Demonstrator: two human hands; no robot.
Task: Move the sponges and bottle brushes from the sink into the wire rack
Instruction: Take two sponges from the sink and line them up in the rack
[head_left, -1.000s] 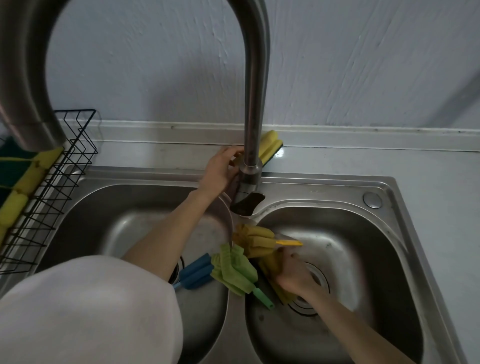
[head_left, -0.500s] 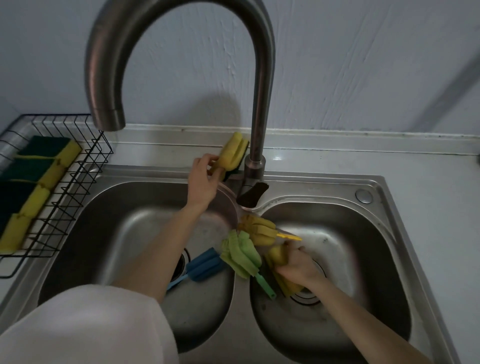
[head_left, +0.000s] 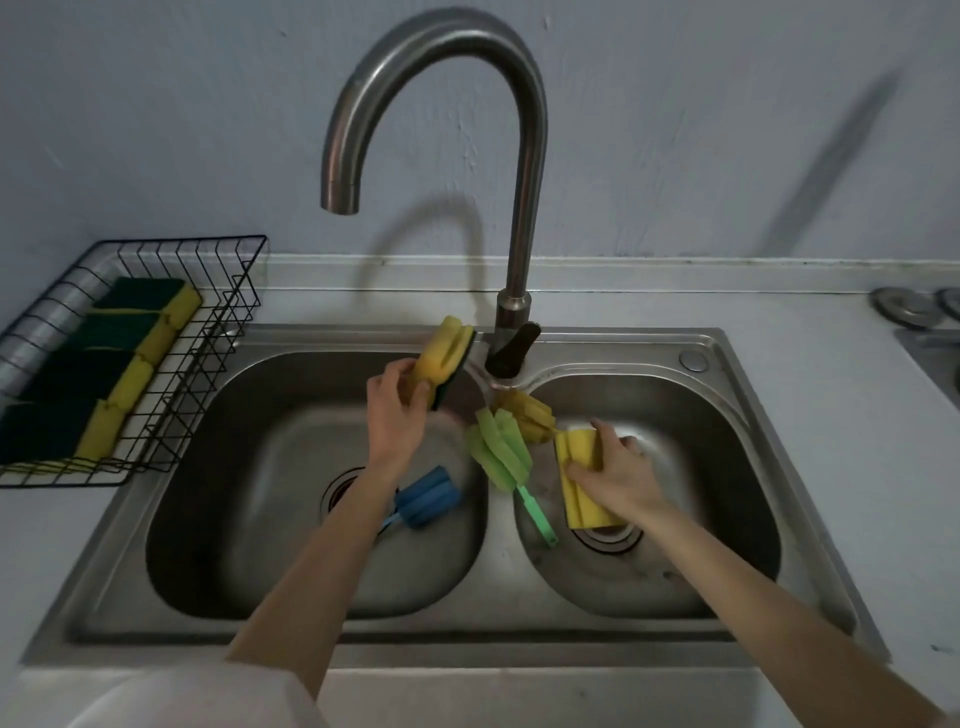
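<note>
Steel double sink (head_left: 597, 343) sitting in a pale bench. Left hand (head_left: 395, 410) is gripping a yellow-green sponge (head_left: 441, 358) over the left basin; right hand (head_left: 618, 467) is closing its grip round a yellow sponge (head_left: 579, 478) in the right basin. Green brush (head_left: 501, 452), yellow brush (head_left: 524, 415) and blue brush (head_left: 428, 496) are lying in the sink. Step looks like pickup; next is carrying both left to the wire rack (head_left: 208, 332), which is holding four sponges.

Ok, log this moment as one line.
left hand: grips sponge | right hand: grips second sponge | wire rack: four sponges | sink: three brushes left
</note>
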